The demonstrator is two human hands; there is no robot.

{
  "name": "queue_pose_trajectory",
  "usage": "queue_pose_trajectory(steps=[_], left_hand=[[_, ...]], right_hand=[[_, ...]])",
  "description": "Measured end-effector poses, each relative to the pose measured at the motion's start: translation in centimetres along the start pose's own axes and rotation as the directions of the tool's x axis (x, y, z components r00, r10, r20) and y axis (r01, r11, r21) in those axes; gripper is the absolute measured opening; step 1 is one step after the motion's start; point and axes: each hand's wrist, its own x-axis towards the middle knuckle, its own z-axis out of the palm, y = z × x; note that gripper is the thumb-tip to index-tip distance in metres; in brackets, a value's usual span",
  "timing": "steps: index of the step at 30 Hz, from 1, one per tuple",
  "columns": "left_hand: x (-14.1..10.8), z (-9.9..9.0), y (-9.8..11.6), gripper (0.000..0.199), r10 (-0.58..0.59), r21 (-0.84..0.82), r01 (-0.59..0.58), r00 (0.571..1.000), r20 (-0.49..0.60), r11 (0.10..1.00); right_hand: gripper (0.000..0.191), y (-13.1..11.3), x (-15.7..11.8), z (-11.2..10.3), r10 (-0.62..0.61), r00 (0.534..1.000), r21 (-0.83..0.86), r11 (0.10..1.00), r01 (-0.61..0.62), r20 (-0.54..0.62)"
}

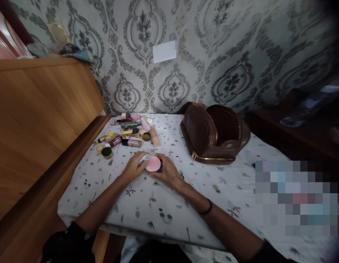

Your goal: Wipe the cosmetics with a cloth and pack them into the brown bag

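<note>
- Head view: a pink disc sits between two bare hands above a printed surface, just in front of a cluster of cosmetics.
- The right hand curls its grip around the disc's dark right side; the left hand pinches a small white piece at the disc's left edge. What the white piece is made of is too small to tell.
- The disc looks light, stiff and smooth, perhaps a little slippery; a hard drop could well crack it. Its round rim appears the best hold, fingers on one side and thumb on the other.
- The white piece seems light, best kept between fingertips.
- Beyond the hands lie a matte beige tube, a glossy green bottle and a round, dark-topped jar.
- To the right, a boxy brown bag, apparently leather, gapes open, its gold zip shining.
- Behind, damask-patterned wallpaper meets a wood-grained cabinet.
</note>
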Motion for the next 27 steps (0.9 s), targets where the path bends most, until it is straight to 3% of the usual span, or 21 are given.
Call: queue_pose_trajectory(steps=[4,10,13,16,20,24,27], left_hand=[[-0.3,-0.1,-0.5,0.046,0.007,0.012,-0.007,0.999,0.041,1.0],[0.1,0.1,-0.9,0.043,-0.023,-0.028,0.023,1.0,0.013,0.999],[0.2,0.1,-1.6,0.037,-0.088,-0.114,0.078,0.992,-0.086,0.99],[0.4,0.1,-2.2,0.023,-0.192,-0.235,0.139,0.957,-0.217,0.962],[0.8,-0.3,-2.0,0.017,-0.271,-0.361,0.161,0.922,-0.275,0.918],[0.8,-0.2,-1.2,0.017,-0.214,-0.351,0.119,0.945,-0.247,0.929],[0.6,-0.1,-0.7,0.016,-0.062,-0.211,0.027,0.985,-0.159,0.977]], right_hand=[[0.085,0.5,0.2,0.1,-0.05,0.999,0.016,0.999,0.05,-0.005],[0.098,0.3,0.2,0.1,-0.042,0.999,0.009,0.999,0.042,0.006],[0.097,0.2,0.2,0.0,-0.047,0.999,0.018,0.999,0.047,0.006],[0.095,0.0,0.2,-0.1,-0.06,0.998,0.024,0.998,0.06,0.001],[0.095,-0.2,0.2,-0.3,-0.055,0.998,0.019,0.998,0.055,0.017],[0.093,-0.4,0.2,-0.3,-0.054,0.998,0.025,0.998,0.053,0.019],[0.093,-0.6,0.1,-0.4,-0.042,0.999,0.03,0.999,0.041,0.033]])
